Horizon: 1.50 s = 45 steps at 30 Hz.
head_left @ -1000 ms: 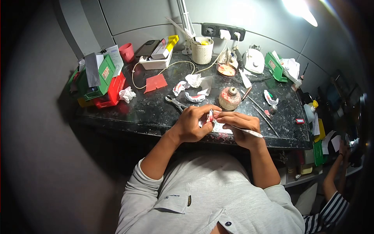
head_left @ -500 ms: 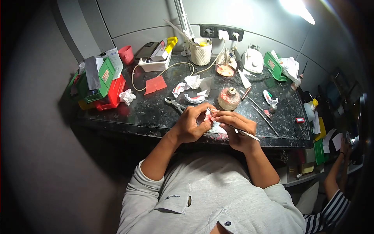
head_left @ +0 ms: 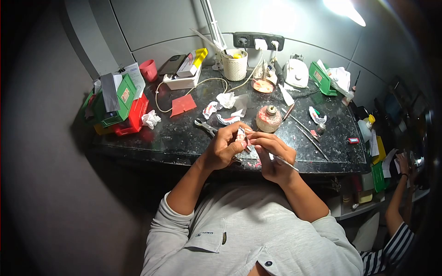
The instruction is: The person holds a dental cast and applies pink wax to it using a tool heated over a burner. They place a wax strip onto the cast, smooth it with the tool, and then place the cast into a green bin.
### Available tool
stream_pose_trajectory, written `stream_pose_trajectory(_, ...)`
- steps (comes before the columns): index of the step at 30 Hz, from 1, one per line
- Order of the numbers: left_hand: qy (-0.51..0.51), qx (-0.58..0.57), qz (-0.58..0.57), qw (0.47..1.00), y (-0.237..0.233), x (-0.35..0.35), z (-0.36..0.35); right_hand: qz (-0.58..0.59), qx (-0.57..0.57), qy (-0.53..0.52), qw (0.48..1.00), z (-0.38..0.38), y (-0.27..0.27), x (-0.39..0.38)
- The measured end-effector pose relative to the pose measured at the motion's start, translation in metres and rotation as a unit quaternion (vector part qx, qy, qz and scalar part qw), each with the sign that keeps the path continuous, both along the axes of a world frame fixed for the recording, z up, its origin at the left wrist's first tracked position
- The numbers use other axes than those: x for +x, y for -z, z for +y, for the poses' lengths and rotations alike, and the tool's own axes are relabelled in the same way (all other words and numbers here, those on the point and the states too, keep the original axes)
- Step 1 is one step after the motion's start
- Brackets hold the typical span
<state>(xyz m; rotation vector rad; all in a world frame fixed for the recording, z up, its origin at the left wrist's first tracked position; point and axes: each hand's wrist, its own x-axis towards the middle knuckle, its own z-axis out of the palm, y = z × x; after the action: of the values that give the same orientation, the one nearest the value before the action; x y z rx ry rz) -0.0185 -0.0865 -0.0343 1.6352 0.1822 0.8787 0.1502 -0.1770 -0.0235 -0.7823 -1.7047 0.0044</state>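
My left hand is closed around a small dental model with pink wax on it, held above the bench's front edge. Against the model's right side rest the fingertips of my right hand. That hand also grips a thin metal carving tool, its end sticking out below the palm; the tool's other end is hidden. Just beyond the hands stand a glass spirit burner and, to the left, a pair of pliers. Another dental model lies right behind my left hand.
On the dark bench lie a pink wax sheet, crumpled tissue, a long instrument and a red lighter. Green bins stand left, a white basket behind. At far right, a person's arm shows.
The dental model has turned slightly in my left hand. My right hand has shifted a little left with the tool. The whole view has moved slightly.
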Motion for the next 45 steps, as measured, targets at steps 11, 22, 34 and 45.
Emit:
stream_pose_trajectory(11,0.044,-0.094,0.048,0.993,-0.003,-0.005,0.007,-0.014,0.053,0.038,0.998,0.003,0.005,-0.004)
stream_pose_trajectory(22,-0.011,0.008,0.003,1.000,0.002,-0.003,0.010,0.111,0.040,0.014,0.993,0.009,0.010,0.010)
stream_pose_trajectory(34,-0.037,0.006,-0.018,0.999,0.001,0.001,0.000,0.020,-0.014,-0.017,1.000,-0.003,-0.013,0.008)
stream_pose_trajectory(45,-0.051,0.052,0.034,0.997,0.011,-0.002,0.007,-0.007,-0.030,-0.048,0.998,-0.002,-0.010,0.008)
